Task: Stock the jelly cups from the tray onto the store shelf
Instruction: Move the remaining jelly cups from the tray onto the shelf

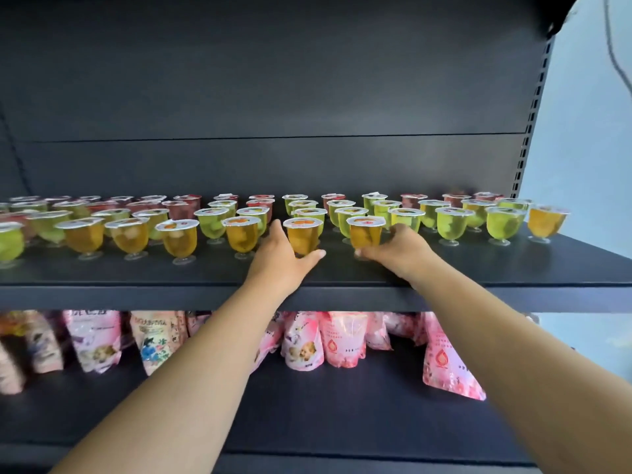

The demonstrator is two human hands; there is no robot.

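Rows of jelly cups stand on the dark upper shelf [478, 268]: orange ones in front, green behind, red at the back. My left hand [284, 254] grips an orange jelly cup [302, 234] low down at the front row's middle, thumb curled under its base. My right hand [396, 248] holds a second orange jelly cup [365, 232] just to the right, fingers wrapped round its stem. Both cups stand upright at shelf level; their feet are hidden by my fingers. The tray is out of view.
The front strip of the upper shelf lies bare before the cups. Pink snack pouches [342, 340] stand on the lower shelf [342, 422] under my arms. A slotted upright [528, 131] bounds the shelf unit on the right, with a pale wall beyond.
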